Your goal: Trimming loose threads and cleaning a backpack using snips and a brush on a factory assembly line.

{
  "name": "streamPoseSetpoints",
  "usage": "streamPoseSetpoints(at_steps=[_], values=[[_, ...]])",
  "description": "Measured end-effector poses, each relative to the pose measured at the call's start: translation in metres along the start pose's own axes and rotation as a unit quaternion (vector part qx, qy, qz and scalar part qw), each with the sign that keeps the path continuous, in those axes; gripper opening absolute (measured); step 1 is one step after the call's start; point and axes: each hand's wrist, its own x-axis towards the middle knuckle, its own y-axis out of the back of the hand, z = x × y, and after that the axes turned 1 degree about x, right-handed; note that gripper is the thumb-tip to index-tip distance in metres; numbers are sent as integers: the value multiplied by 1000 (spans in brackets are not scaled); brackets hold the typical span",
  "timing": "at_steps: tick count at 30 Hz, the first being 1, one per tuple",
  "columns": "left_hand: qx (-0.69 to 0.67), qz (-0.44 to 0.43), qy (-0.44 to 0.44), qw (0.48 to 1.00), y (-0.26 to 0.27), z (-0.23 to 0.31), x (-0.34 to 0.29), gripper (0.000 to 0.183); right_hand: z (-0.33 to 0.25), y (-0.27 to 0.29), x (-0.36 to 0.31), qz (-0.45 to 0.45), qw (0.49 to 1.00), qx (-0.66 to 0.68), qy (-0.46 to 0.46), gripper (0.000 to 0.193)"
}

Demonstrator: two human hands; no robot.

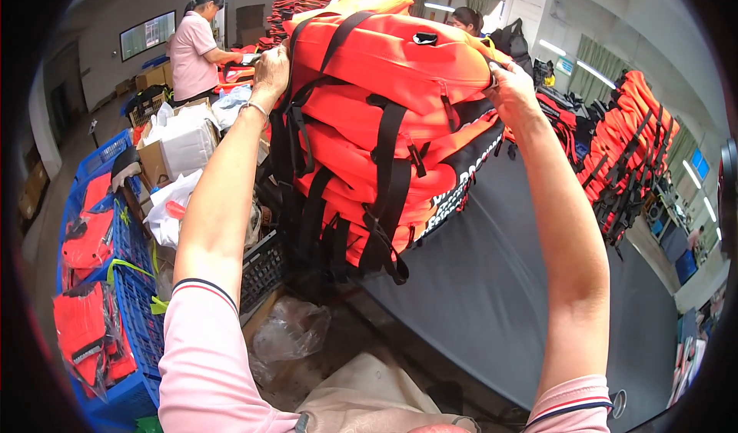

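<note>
A tall stack of orange bags with black straps [357,168] stands in front of me at the edge of a dark grey table [507,256]. Both my arms reach up to the topmost orange bag [384,52], one at each side. My left hand [273,71] grips its left edge, near a black strap, with the fingertips partly hidden behind the bag. On the opposite side, my right hand [511,91] has its fingers closed on the right edge. Loose black straps hang down the stack's front.
Blue plastic crates [138,302] with wrapped orange pieces stand left, near a carton [181,137] with white plastic. Another pile of orange bags [626,152] rises at right. A co-worker in pink [192,52] stands far left; another person [466,20] is behind the stack.
</note>
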Motion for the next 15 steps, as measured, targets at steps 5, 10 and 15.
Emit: streamPoseSetpoints(at_steps=[5,10,15], values=[[-99,41,-62,992,-1,-15,-3,60,-9,-28,-60,-66,994,76,36,47],[-138,2,11,990,-12,-52,-28,72,30,-43,-95,-1,995,56,86,38],[-123,47,-81,988,-19,-83,-16,71,40,-44,-99,-16,992,96,81,35]])
